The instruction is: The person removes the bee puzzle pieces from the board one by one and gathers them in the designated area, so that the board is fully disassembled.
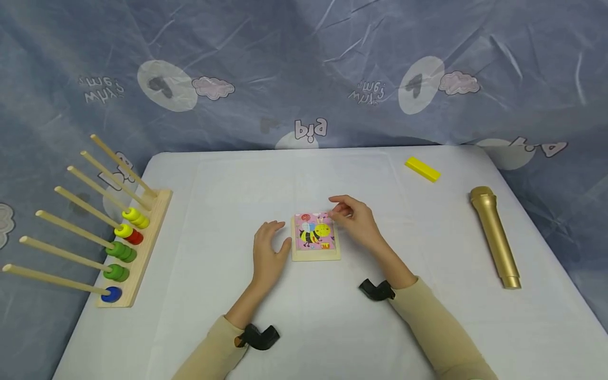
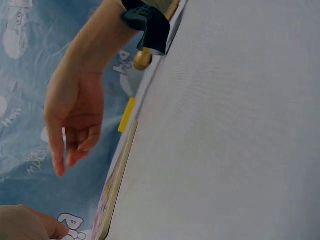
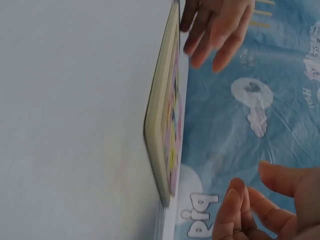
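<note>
Two hands at bee puzzle (image 1: 315, 236) — stiff, light wood (grip tray edges): left hand (image 1: 268, 248) relaxed open, touching its side; right hand (image 1: 353, 217) loosely curled above the far corner, seemingly holding nothing.

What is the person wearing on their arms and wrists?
Both arms wear long beige sleeves. The left sleeve ends just short of the wrist, as does the right sleeve. Each wrist carries a small black camera mount, one on the left and one on the right. The hands are bare.
</note>
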### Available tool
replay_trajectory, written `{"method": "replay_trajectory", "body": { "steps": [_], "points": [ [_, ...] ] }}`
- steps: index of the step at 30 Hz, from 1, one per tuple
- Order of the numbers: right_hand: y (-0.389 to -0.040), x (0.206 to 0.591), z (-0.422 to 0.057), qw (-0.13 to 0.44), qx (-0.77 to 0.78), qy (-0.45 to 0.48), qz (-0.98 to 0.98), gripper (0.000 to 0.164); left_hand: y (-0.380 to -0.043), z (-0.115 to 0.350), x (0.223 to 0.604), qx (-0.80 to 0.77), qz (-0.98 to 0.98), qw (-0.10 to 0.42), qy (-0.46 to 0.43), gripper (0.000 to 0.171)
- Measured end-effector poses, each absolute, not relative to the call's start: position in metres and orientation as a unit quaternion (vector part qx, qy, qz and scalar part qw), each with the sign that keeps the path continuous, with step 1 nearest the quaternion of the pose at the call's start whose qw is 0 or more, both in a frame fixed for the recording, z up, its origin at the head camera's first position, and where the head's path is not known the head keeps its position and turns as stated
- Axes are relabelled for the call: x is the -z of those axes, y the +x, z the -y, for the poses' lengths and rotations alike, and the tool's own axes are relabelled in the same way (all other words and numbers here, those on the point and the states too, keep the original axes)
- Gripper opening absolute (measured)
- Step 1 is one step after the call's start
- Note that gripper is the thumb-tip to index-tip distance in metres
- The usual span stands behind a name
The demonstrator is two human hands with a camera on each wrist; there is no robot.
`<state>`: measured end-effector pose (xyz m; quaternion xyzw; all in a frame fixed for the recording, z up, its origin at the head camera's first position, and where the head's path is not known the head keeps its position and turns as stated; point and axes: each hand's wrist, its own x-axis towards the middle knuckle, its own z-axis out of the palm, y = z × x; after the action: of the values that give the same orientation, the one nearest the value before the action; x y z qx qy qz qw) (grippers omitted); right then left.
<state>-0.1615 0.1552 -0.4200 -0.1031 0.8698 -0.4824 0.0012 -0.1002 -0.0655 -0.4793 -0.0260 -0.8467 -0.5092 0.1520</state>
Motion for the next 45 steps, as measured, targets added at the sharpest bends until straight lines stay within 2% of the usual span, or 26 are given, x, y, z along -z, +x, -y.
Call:
{"method": "replay_trajectory", "body": {
  "steps": [8,19,33,45],
  "points": [
    [-0.171,0.425,-0.126,0.046,0.51,-0.115,-0.851,0.034,-0.103,0.058,0.483,0.448,0.882,0.141,-0.028,0.032],
    [-0.174,0.434,-0.111,0.071,0.547,-0.101,-0.828,0.034,-0.1,0.057,0.489,0.355,0.926,0.12,-0.054,0.033],
    [-0.172,0.455,-0.103,0.027,0.472,-0.149,-0.869,0.029,-0.1,0.057,0.489,0.329,0.936,0.11,-0.059,0.033],
    [-0.17,0.463,-0.095,-0.019,0.385,-0.15,-0.911,0.029,-0.1,0.058,0.488,0.328,0.936,0.111,-0.06,0.033]
  ]
}}
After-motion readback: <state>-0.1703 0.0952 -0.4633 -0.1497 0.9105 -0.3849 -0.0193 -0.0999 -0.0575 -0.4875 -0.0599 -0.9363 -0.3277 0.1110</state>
